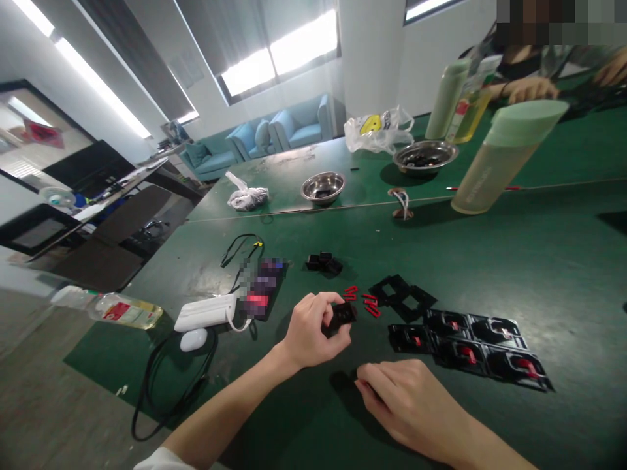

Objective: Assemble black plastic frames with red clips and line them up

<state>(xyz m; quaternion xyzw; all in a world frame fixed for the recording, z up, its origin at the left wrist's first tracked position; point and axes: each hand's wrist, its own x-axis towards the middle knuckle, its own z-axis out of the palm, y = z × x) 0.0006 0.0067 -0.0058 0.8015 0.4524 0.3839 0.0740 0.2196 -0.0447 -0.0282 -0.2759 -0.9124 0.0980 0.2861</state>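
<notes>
Between the thumb and fingers of my left hand (313,329) is a small black plastic part (341,316), raised above the green table. My right hand (409,398) is closed, low over the table at the front; its fingertips are turned away, so anything in them is hidden. Beyond the left hand lie several small red strips (371,305). To their right are flat black square frames (404,297) with cut-out centres. Several black square pieces with red parts (467,352) lie in rows right of my hands. A little cluster of black blocks (324,262) sits farther back.
A phone (264,287), white power bank (206,312), earbud case (193,339), black cable (144,391) and drink bottle (127,311) are at left. Metal bowls (323,188), a plastic bag (379,130) and a green-lidded bottle (507,156) stand farther back. Another person's hand (531,90) rests across the table.
</notes>
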